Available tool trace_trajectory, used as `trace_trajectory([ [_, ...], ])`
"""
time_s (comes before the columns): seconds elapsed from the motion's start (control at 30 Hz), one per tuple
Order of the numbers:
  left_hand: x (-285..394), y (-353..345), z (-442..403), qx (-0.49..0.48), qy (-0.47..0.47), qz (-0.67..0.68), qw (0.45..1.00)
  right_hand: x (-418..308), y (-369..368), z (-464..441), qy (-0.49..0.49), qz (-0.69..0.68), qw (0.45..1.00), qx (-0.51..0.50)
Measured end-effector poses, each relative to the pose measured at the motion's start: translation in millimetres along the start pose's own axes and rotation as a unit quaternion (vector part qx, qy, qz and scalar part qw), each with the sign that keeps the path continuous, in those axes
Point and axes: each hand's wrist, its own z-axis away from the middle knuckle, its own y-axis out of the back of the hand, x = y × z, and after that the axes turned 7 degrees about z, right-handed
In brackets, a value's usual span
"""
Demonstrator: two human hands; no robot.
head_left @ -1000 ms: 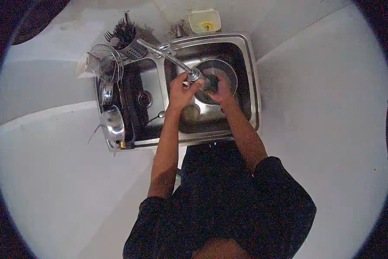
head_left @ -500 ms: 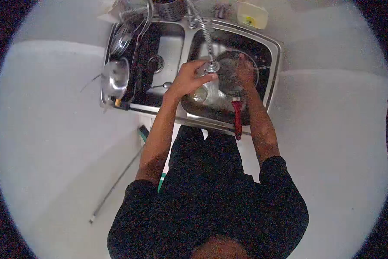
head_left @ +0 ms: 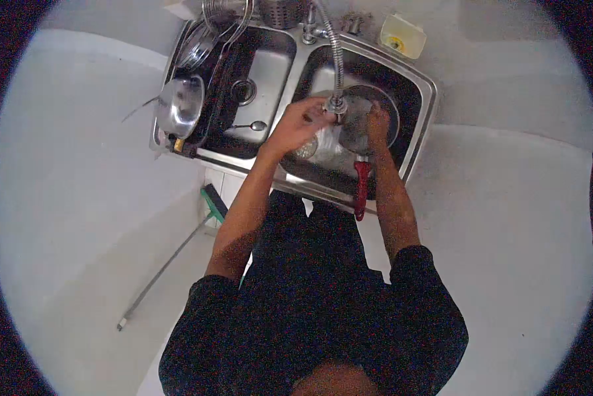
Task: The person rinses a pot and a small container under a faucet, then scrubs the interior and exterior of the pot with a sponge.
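Note:
A dark round frying pan [head_left: 356, 135] with a red handle [head_left: 361, 188] lies in the right sink basin, its handle reaching over the front rim. My left hand [head_left: 303, 125] is closed around the spray head [head_left: 336, 105] at the end of a coiled metal faucet hose [head_left: 337, 63], above the pan's left side. Inside the pan, my right hand [head_left: 377, 125] has its fingers bunched against the inner surface. Whatever those fingers hold, if anything, is hidden. A round drain strainer [head_left: 306, 146] shows in the basin, left of the pan.
A spoon [head_left: 257, 125] lies in the left basin [head_left: 270, 59]. Along the left side stand a metal bowl [head_left: 183, 105] and other dishes. Behind the sink are a perforated metal holder [head_left: 283, 13] and a yellowish container [head_left: 403, 36]. A green-headed broom [head_left: 214, 203] leans below.
The whole view has shifted slightly. My right hand has moved a little within the pan, and its fingers are now more bunched. My left hand stays at the spray head.

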Motion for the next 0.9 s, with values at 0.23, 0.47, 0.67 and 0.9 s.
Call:
trace_trajectory([
  [0.23, -32.2, -5.4, -71.6, 0.126, 0.019, -0.109, 0.986, -34.2, 32.1, 32.2, -0.284, -0.634, 0.713, -0.094],
  [0.47, -83.0, -15.0, -185.6, 0.077, 0.235, 0.416, 0.875, -53.7, 87.8, 51.2, -0.097, -0.421, 0.902, 0.003],
  [0.67, -45.5, 8.7, -213.9, -0.008, 0.209, 0.486, 0.848, -95.2, 180.6, -13.5, 0.054, -0.214, 0.966, 0.131],
  [0.9, -71.3, 18.1, -193.1, -0.043, 0.122, 0.396, 0.909, -134.8, 178.9, -152.6, 0.265, -0.003, 0.950, 0.166],
])
